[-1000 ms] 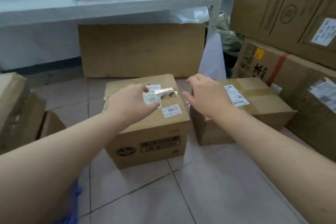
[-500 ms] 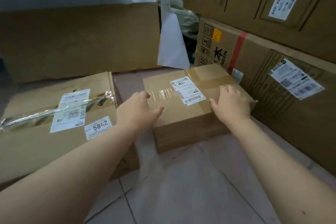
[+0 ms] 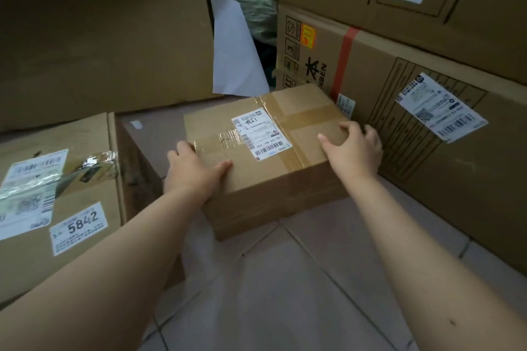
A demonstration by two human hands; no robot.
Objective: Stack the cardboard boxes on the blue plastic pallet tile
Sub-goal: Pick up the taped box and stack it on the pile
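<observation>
Hands clasp the small box (image 3: 265, 157) on the tiled floor.
Our left hand (image 3: 194, 171) and right hand (image 3: 353, 148) grasp opposite ends of its long axis; pallet tile unseen.

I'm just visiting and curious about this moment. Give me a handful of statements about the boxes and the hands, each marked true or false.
1. Both hands are on the small taped box. True: the left hand is at its near left corner and the right hand at its right edge.
2. The small taped box sits on a blue pallet tile. False: it rests on the tiled floor; no blue tile shows here.
3. The box on the left carries a label reading 5842. True.
4. The small taped box has no shipping label. False: a white label with a barcode is stuck on its top.
5. The large box to the right has a red stripe. True.
</observation>
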